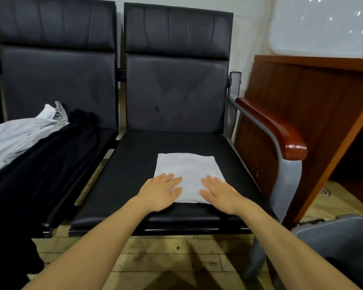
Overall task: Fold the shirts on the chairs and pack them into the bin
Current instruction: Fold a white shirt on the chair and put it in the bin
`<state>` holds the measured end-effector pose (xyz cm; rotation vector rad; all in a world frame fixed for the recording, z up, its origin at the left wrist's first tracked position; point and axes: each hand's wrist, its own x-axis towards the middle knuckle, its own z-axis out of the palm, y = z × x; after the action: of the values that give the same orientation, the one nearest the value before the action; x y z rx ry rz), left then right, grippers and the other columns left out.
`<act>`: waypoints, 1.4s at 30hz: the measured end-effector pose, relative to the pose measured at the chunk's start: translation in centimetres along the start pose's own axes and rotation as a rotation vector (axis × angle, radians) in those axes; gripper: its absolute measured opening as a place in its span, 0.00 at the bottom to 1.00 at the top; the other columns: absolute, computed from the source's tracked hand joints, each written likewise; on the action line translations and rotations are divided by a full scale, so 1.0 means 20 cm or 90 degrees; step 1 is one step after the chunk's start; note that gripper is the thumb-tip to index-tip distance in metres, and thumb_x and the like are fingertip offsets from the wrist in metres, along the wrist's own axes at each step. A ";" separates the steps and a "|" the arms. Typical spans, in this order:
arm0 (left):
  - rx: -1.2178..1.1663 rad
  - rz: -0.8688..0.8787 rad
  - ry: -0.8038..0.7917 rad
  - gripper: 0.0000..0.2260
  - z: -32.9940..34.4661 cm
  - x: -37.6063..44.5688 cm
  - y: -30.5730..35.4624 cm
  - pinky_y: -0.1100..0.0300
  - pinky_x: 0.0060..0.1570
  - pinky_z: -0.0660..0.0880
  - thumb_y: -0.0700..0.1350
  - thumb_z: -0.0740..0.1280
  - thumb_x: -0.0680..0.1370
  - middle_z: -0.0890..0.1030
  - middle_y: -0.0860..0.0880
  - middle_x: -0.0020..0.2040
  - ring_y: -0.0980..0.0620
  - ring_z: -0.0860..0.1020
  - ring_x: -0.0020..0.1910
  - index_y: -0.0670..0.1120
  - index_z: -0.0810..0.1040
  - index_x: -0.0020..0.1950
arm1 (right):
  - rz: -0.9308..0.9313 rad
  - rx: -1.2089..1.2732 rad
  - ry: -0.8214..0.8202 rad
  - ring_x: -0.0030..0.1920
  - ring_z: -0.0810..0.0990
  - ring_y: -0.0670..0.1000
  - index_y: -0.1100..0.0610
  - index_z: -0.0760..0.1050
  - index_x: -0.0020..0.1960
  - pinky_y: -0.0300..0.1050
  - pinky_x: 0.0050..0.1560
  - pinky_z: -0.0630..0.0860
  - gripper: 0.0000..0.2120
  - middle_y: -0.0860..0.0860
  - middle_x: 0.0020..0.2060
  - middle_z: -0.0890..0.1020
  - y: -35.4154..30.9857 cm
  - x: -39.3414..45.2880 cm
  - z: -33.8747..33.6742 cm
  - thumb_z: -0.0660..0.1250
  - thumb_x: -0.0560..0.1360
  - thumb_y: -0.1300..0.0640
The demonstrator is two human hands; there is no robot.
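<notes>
A white shirt (189, 170), folded into a neat rectangle, lies on the seat of the right black chair (134, 164). My left hand (159, 192) rests flat on its near left corner with straight fingers. My right hand (220, 192) lies flat on its near right corner in the same way. On the left chair (57, 80) a crumpled white shirt (19, 139) sits on top of a black shirt (44, 170) that hangs over the seat's front edge. The grey bin (331, 241) stands on the floor at the lower right.
A wooden armrest (277, 130) on a grey metal frame borders the right chair. Behind it stands a brown wooden desk (302, 91). The floor in front of the chairs is tiled.
</notes>
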<state>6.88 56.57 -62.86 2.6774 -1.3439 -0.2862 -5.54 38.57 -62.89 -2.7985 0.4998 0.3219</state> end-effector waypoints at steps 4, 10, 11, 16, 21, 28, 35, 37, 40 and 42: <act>-0.002 0.008 0.039 0.22 -0.08 -0.03 -0.01 0.55 0.67 0.60 0.61 0.49 0.81 0.68 0.53 0.72 0.51 0.68 0.68 0.58 0.64 0.73 | -0.014 -0.058 0.061 0.68 0.67 0.52 0.48 0.69 0.69 0.51 0.66 0.59 0.24 0.47 0.68 0.72 -0.03 -0.06 -0.07 0.50 0.80 0.38; -0.249 -0.035 0.126 0.16 -0.11 -0.05 -0.02 0.54 0.58 0.73 0.53 0.57 0.81 0.75 0.51 0.61 0.51 0.75 0.57 0.54 0.71 0.68 | 0.009 0.129 0.255 0.51 0.78 0.55 0.57 0.79 0.52 0.48 0.53 0.73 0.16 0.53 0.49 0.81 -0.01 -0.04 -0.08 0.58 0.80 0.47; -0.265 -0.055 0.151 0.16 -0.11 -0.03 -0.04 0.53 0.59 0.72 0.51 0.57 0.81 0.74 0.49 0.62 0.49 0.74 0.58 0.53 0.71 0.69 | 0.040 0.085 0.281 0.56 0.76 0.55 0.54 0.77 0.59 0.49 0.57 0.71 0.15 0.52 0.55 0.78 -0.01 -0.03 -0.08 0.58 0.80 0.48; -0.082 -0.185 0.126 0.20 -0.05 0.05 -0.08 0.52 0.60 0.66 0.51 0.53 0.82 0.70 0.43 0.64 0.42 0.69 0.61 0.53 0.59 0.75 | 0.190 0.018 0.233 0.66 0.66 0.56 0.48 0.59 0.74 0.52 0.66 0.61 0.22 0.53 0.68 0.67 0.00 0.04 -0.03 0.54 0.81 0.47; -0.173 -0.151 0.177 0.19 -0.01 0.10 -0.04 0.54 0.58 0.67 0.46 0.57 0.81 0.71 0.44 0.58 0.44 0.72 0.56 0.52 0.64 0.73 | 0.218 0.183 0.193 0.66 0.67 0.56 0.43 0.56 0.75 0.54 0.67 0.59 0.27 0.53 0.65 0.69 -0.06 0.12 -0.07 0.62 0.79 0.51; -0.400 -0.069 0.253 0.18 -0.09 0.07 -0.05 0.67 0.41 0.69 0.46 0.62 0.80 0.70 0.50 0.53 0.55 0.71 0.47 0.54 0.69 0.70 | 0.125 0.258 0.266 0.60 0.72 0.53 0.44 0.73 0.64 0.49 0.67 0.64 0.18 0.48 0.54 0.72 -0.09 0.09 -0.07 0.63 0.78 0.60; -0.429 0.029 0.351 0.16 -0.23 0.02 0.07 0.72 0.40 0.66 0.46 0.64 0.79 0.69 0.53 0.51 0.58 0.70 0.47 0.52 0.73 0.67 | 0.048 0.335 0.451 0.54 0.70 0.45 0.52 0.75 0.63 0.34 0.56 0.64 0.15 0.48 0.54 0.71 -0.14 -0.12 -0.15 0.62 0.79 0.63; -0.438 0.062 0.368 0.16 -0.27 0.01 0.13 0.73 0.41 0.66 0.46 0.65 0.79 0.70 0.53 0.51 0.57 0.70 0.48 0.51 0.73 0.67 | 0.039 0.315 0.489 0.54 0.71 0.46 0.54 0.75 0.64 0.30 0.54 0.64 0.15 0.48 0.53 0.71 -0.12 -0.20 -0.21 0.62 0.79 0.63; -0.460 0.107 0.377 0.16 -0.32 0.01 0.24 0.72 0.42 0.66 0.46 0.65 0.78 0.71 0.52 0.52 0.57 0.71 0.48 0.51 0.73 0.67 | 0.053 0.282 0.546 0.52 0.71 0.46 0.54 0.74 0.64 0.20 0.47 0.63 0.15 0.50 0.53 0.72 -0.06 -0.33 -0.31 0.63 0.78 0.63; -0.458 0.141 0.363 0.17 -0.33 0.01 0.32 0.72 0.43 0.65 0.46 0.65 0.78 0.71 0.53 0.53 0.57 0.71 0.49 0.52 0.73 0.67 | 0.065 0.269 0.568 0.51 0.70 0.46 0.55 0.74 0.65 0.18 0.47 0.62 0.16 0.51 0.53 0.73 0.00 -0.42 -0.35 0.63 0.78 0.63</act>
<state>3.55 52.74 -55.14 1.8056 -1.0667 0.0292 -12.01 38.90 -54.18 -2.3608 0.7712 -0.9443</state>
